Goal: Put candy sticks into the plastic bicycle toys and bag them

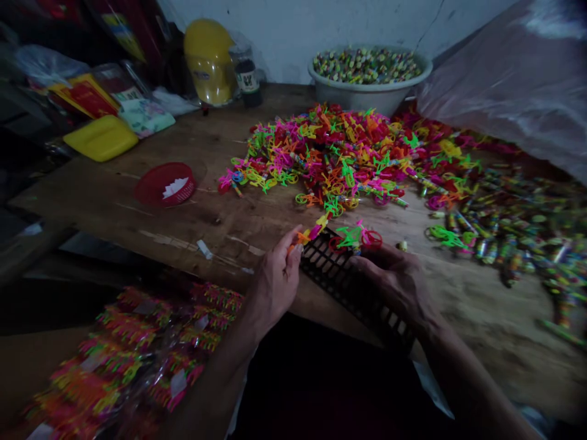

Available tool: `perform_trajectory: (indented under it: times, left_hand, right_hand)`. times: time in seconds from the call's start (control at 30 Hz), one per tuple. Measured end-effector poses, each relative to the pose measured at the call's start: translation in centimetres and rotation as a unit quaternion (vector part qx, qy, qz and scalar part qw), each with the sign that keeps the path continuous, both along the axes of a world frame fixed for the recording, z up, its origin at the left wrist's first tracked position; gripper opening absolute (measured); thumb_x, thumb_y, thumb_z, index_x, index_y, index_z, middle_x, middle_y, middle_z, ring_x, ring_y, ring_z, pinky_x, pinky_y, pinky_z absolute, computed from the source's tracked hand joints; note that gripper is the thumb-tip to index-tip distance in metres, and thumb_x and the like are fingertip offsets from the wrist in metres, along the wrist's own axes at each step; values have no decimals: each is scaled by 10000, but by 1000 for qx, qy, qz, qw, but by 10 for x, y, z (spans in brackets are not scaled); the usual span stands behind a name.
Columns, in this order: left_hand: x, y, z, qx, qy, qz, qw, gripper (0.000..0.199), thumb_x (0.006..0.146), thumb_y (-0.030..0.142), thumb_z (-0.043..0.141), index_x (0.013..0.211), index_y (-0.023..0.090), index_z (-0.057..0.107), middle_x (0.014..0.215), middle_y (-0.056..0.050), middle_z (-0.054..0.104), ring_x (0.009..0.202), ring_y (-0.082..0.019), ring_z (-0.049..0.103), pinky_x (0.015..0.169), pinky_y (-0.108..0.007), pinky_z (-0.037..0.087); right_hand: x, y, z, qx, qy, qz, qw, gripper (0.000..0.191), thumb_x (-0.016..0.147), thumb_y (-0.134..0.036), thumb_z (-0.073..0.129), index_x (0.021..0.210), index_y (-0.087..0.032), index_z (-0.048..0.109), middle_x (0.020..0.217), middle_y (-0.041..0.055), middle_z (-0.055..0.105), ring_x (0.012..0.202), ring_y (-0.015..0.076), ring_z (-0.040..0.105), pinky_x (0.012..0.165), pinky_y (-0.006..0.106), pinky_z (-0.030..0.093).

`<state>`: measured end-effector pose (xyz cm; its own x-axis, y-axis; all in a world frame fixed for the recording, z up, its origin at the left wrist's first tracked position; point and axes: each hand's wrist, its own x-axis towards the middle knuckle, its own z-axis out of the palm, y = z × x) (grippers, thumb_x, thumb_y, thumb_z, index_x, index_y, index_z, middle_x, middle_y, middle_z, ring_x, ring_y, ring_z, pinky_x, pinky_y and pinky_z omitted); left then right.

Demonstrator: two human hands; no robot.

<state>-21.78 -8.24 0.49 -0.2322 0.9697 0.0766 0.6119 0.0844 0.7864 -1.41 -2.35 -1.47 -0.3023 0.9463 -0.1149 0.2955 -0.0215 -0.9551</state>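
Note:
My left hand is closed on small bright plastic toys in orange, yellow and pink, above the near edge of the table. To its right, my right hand grips a small toy bicycle in green, red and pink between thumb and fingers. A black slotted rack lies slantwise between and under both hands; my right hand covers part of it. Just beyond the rack spreads a large heap of colourful plastic toys, several with printed tubes attached.
A grey basin full of short printed tubes stands by the wall. More tubes lie loose at the right. A red basket with white paper slips and a yellow scoop sit left. Bagged toys lie below the table edge.

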Motion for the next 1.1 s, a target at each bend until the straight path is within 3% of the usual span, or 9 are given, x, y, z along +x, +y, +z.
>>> perform_trajectory:
  times: [0.1,0.27,0.37,0.53,0.73,0.87,0.97,1.1]
  left_hand:
    - [3,1,-2,8,-19,7,1000,390,926,250,421,1300,176,501,1211,-85,630,1090,-192,607,974,-344,464]
    - [5,-7,-6,31,-117,4,993,475,882,223,518,1341,139,428,1319,-101,551,1221,-163,518,1035,-307,424]
    - [0,-17,-7,-5,-130,15,991,455,864,219,558,1307,161,469,1297,-87,571,1181,-160,550,1027,-303,434]
    - [-5,-29,-7,-47,-117,38,991,290,882,283,555,1162,223,594,1145,-40,664,1050,-165,629,922,-295,508]
    - [-2,-25,-3,-36,-72,46,996,412,867,312,577,1269,239,528,1249,-34,610,1159,-177,571,1009,-325,465]
    - [-1,-13,1,-5,-113,8,994,487,891,304,537,1352,183,437,1360,-73,518,1242,-179,500,1054,-324,421]
    - [2,-5,1,-2,-97,-23,995,446,920,279,476,1351,171,444,1339,-77,539,1216,-173,523,1045,-321,424]
    - [7,-5,-1,-8,-9,-5,1000,389,928,263,436,1294,159,516,1210,-80,634,1069,-183,617,953,-327,483]
  right_hand:
    - [-2,-4,-6,23,-7,-36,999,284,765,-397,645,933,-176,700,800,35,689,756,210,634,648,311,485]
    - [-10,-10,-13,205,-105,-45,972,178,852,-315,555,892,-197,682,872,49,670,774,190,616,662,304,463]
    - [-17,-11,-16,263,-184,-23,947,139,857,-269,545,917,-197,648,902,57,663,796,197,623,677,308,462]
    - [-28,-14,-20,292,-318,-2,902,229,878,-279,519,1077,-198,599,1008,76,639,738,197,614,552,295,409]
    - [-14,-9,-10,289,-189,5,938,96,866,-270,549,920,-218,610,897,57,624,787,186,609,644,292,469]
    - [-6,-12,1,251,-243,-30,936,144,797,-331,632,852,-222,555,692,18,599,583,180,569,514,282,418]
    - [-8,-20,7,270,-259,-25,927,102,822,-296,589,883,-229,542,730,37,603,615,193,574,531,290,417]
    - [-13,-30,8,302,-222,17,927,94,870,-189,463,899,-219,547,815,61,603,709,196,592,618,304,455]
